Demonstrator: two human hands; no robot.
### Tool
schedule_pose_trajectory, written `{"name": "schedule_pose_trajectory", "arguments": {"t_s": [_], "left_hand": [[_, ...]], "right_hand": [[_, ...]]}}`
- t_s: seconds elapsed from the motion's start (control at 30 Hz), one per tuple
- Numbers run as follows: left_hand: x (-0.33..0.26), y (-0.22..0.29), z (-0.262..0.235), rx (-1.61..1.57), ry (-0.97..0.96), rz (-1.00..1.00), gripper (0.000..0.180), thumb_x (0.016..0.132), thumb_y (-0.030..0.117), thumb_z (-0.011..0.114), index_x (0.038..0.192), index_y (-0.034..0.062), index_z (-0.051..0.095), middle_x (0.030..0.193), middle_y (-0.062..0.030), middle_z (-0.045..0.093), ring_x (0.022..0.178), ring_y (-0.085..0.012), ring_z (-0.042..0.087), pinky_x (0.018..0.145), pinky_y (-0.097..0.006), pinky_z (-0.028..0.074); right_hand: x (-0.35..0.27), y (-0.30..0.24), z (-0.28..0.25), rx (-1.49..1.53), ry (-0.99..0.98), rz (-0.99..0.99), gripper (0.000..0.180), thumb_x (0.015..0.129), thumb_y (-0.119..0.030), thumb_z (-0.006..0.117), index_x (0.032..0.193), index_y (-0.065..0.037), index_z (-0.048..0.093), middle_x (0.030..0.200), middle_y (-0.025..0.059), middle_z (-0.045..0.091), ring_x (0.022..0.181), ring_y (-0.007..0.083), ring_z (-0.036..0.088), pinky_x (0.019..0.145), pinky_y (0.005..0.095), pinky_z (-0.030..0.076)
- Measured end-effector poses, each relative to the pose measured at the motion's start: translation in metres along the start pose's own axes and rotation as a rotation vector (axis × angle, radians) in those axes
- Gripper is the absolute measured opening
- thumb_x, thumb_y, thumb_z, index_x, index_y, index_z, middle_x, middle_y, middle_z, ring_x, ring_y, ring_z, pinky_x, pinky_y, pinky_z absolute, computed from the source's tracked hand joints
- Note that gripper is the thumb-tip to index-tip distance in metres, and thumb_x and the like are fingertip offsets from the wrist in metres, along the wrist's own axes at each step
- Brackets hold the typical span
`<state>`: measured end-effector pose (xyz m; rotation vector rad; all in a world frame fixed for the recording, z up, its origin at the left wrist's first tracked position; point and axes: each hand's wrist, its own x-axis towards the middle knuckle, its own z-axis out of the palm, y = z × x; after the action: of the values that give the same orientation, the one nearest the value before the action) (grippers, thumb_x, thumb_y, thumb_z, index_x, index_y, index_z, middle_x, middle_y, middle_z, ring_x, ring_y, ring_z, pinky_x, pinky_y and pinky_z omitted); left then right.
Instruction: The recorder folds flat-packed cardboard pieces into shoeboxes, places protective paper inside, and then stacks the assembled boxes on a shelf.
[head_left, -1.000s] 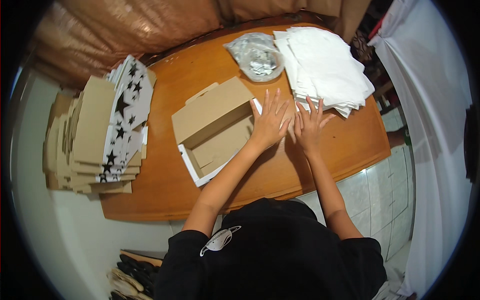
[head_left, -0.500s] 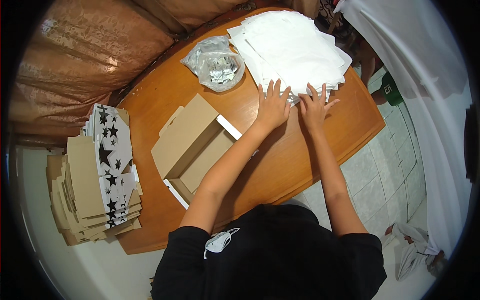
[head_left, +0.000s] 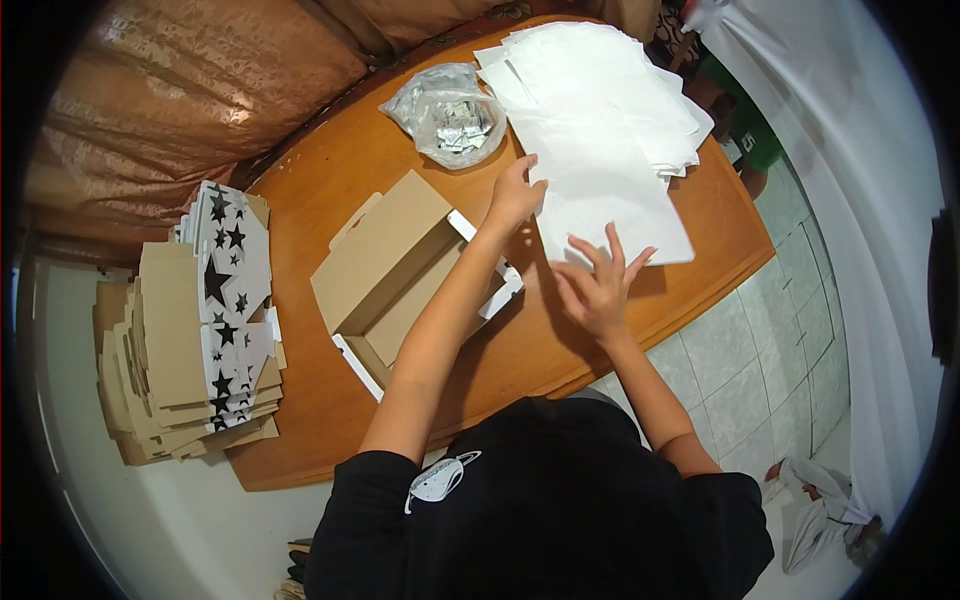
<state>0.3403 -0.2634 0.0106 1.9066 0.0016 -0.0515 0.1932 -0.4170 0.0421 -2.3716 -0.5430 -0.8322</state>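
Observation:
A sheet of white paper [head_left: 615, 205] has been drawn partly off the stack of white sheets [head_left: 570, 60] at the far side of the wooden table [head_left: 470, 380]. My left hand [head_left: 515, 195] pinches its left edge between thumb and fingers. Over the sheet's near edge is my right hand [head_left: 600, 285], fingers spread and bent; nothing shows in its grip. Left of my left forearm stands an open brown cardboard box [head_left: 385, 250] with white outer flaps, its lid raised. My left arm hides part of the box.
A clear plastic bag [head_left: 450, 115] of small silvery packets sits left of the sheets. Flattened cardboard boxes [head_left: 170, 330], some printed with black stars, are piled at the left. Another person in green [head_left: 760, 140] shows beyond the table's right edge. White fabric [head_left: 840, 120] hangs at right.
The top sheet has slid toward me and now sticks out from the stack. My left hand has closed on its left edge; my right hand has come nearer and lower.

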Motion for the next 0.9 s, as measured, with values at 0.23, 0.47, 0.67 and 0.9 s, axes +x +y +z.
{"name": "schedule_pose_trajectory", "arguments": {"t_s": [0.23,0.47,0.67,0.9], "left_hand": [[-0.073,0.067,-0.055,0.007,0.097,0.340,0.049,0.080,-0.001,0.059,0.128,0.0017,0.047,0.130,-0.0095,0.047,0.091,-0.0118,0.055,0.076,-0.022,0.046],[-0.171,0.045,-0.136,-0.160,0.426,0.217,0.049,0.084,-0.004,0.056,0.131,0.0000,0.043,0.134,-0.0107,0.041,0.100,-0.0092,0.050,0.078,-0.019,0.044],[-0.242,-0.020,-0.169,-0.317,0.643,0.012,0.052,0.084,-0.004,0.056,0.133,0.0023,0.041,0.136,-0.0126,0.039,0.109,-0.0120,0.046,0.082,-0.020,0.042],[-0.276,-0.033,-0.175,0.691,0.681,-0.258,0.053,0.079,0.023,0.066,0.127,0.0088,0.049,0.139,-0.0175,0.035,0.119,-0.0341,0.037,0.097,-0.046,0.030]], "right_hand": [[0.014,0.007,-0.010,0.171,-0.001,0.224,0.024,0.084,-0.021,0.056,0.107,-0.016,0.061,0.130,0.0073,0.044,0.133,0.0360,0.025,0.103,0.0626,-0.005],[0.047,-0.015,0.029,0.509,-0.124,0.268,0.036,0.089,-0.020,0.052,0.124,-0.011,0.050,0.132,0.0169,0.039,0.126,0.0352,0.033,0.100,0.0445,0.029],[0.059,-0.061,0.077,0.673,-0.342,0.083,0.038,0.086,-0.020,0.056,0.123,-0.014,0.051,0.130,0.0182,0.040,0.116,0.0338,0.044,0.097,0.0434,0.032],[0.064,-0.082,0.110,0.338,-0.588,-0.244,0.040,0.084,-0.022,0.058,0.123,-0.018,0.051,0.131,0.0132,0.042,0.121,0.0330,0.040,0.098,0.0515,0.027]]}}
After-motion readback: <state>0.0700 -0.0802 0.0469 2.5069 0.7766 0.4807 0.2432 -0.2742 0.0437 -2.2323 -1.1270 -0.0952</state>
